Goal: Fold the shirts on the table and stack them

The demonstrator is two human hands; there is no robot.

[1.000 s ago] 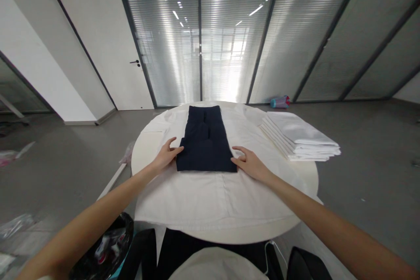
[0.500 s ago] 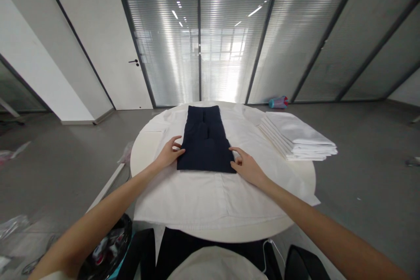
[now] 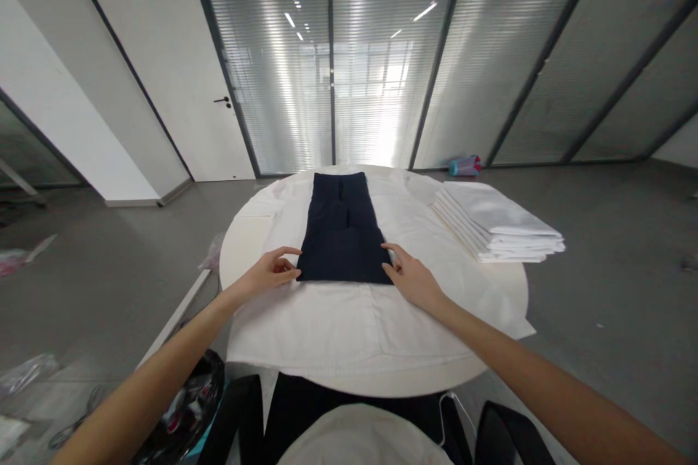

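Note:
A dark navy folded cloth (image 3: 343,232) lies flat on a white cloth (image 3: 338,327) that covers most of a round white table (image 3: 234,258). At the navy cloth's near left corner is my left hand (image 3: 271,270), its thumb and index finger apart at the edge. My right hand (image 3: 410,276) is at the near right edge, thumb and index finger also spread and touching the navy fabric. Neither hand has the fabric visibly gripped.
A stack of folded white cloths (image 3: 502,225) sits at the table's right side. On the floor are a black-lined bin (image 3: 190,407) at the lower left and a blue and red package (image 3: 464,166) by the glass wall. Black chair armrests (image 3: 507,436) flank me.
My left hand has slid down and a little left along the navy cloth's edge, towards the near corner. My right hand has hardly moved. The view has shifted slightly.

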